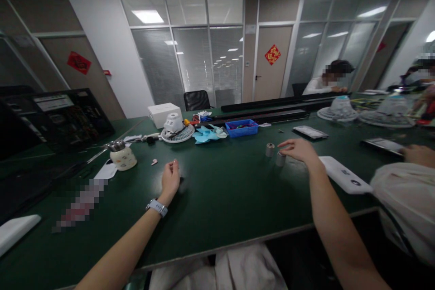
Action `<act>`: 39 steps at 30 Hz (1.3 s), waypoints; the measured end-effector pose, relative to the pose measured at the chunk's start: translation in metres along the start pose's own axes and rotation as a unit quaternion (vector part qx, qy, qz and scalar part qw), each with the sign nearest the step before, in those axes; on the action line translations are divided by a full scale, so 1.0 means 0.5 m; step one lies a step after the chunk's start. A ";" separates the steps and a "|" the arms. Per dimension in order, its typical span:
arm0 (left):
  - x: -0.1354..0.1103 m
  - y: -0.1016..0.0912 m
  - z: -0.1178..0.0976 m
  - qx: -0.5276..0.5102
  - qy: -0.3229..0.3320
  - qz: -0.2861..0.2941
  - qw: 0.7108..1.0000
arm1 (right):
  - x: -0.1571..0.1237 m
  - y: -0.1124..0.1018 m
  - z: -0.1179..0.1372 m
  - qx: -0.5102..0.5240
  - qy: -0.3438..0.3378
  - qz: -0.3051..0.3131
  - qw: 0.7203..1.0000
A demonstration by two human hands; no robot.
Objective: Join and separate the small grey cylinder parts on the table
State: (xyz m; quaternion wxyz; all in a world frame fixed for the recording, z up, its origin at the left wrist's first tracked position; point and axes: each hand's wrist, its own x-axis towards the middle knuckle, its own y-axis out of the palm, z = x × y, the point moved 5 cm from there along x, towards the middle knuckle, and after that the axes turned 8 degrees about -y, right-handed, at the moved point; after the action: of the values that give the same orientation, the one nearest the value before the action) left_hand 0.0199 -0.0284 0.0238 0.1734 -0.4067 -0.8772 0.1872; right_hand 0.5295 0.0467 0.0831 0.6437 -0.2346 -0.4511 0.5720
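Note:
My left hand [170,180] rests on its side on the green table, fingers loosely curled together, with no object showing in them. A pale watch is on that wrist. Nearby on its left lies a small pink item [154,161], too small to name. Farther right, my right hand [299,150] reaches over a small grey cylinder [280,160], with thumb and finger at its top edge. This cylinder stands upright on the table. Just left of it stands a second grey cylinder [270,150], upright, with a dark spot on top. My right hand does not touch that one.
A cream jar [123,157] stands at left, near an opened computer case [64,118]. Behind are a white fan part [177,133], light-blue cloth [207,134] and a blue tray [242,128]. Right of my hand lies a white slab [345,175]; a co-worker's sleeve [404,195] is close by.

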 end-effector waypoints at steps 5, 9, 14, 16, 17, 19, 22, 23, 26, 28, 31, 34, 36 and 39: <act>-0.002 -0.001 -0.001 0.003 0.000 0.000 1.000 | -0.004 -0.002 -0.001 0.004 0.021 -0.004 1.000; -0.003 0.001 0.001 -0.001 0.000 0.007 1.000 | -0.004 -0.004 -0.001 0.004 0.020 -0.011 1.000; -0.002 0.001 0.001 -0.001 0.002 0.003 1.000 | -0.003 -0.002 -0.002 -0.007 0.025 0.001 1.000; -0.002 0.001 0.001 -0.003 0.001 0.004 1.000 | -0.004 0.000 -0.002 -0.005 0.028 0.008 1.000; -0.002 0.001 0.001 -0.004 0.000 0.005 1.000 | -0.004 0.001 -0.003 -0.004 0.028 0.006 1.000; -0.002 0.001 0.000 -0.001 0.001 0.005 1.000 | -0.004 0.002 -0.004 -0.004 0.023 -0.006 1.000; -0.003 0.000 -0.002 0.003 0.003 0.003 1.000 | -0.002 0.000 -0.003 -0.005 0.002 -0.040 0.999; -0.003 0.000 -0.003 0.003 0.003 0.003 1.000 | -0.002 -0.001 -0.002 -0.002 -0.007 -0.051 0.999; -0.004 -0.001 -0.004 0.004 0.004 0.004 1.000 | -0.002 -0.002 -0.004 -0.004 -0.005 -0.055 0.998; -0.004 0.000 -0.004 0.004 0.003 0.005 1.000 | -0.004 -0.001 -0.005 -0.013 0.005 -0.044 0.999; -0.005 -0.001 -0.005 0.005 0.005 0.002 1.000 | -0.006 -0.002 0.006 -0.022 0.000 -0.056 0.998; -0.007 -0.001 -0.006 -0.002 0.009 0.005 1.000 | -0.002 0.001 0.034 -0.062 -0.007 -0.105 0.993; -0.010 0.000 -0.009 -0.015 0.015 0.011 1.000 | 0.009 0.018 0.057 -0.112 -0.001 -0.101 0.989; -0.013 -0.001 -0.012 -0.035 0.027 0.009 0.999 | 0.034 0.061 0.079 -0.173 0.027 -0.029 0.984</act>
State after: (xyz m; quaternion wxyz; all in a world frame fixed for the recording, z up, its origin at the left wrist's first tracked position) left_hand 0.0265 -0.0328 0.0282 0.1806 -0.4255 -0.8746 0.1466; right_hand 0.4792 0.0617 0.0827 0.6216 -0.3444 -0.5323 0.4600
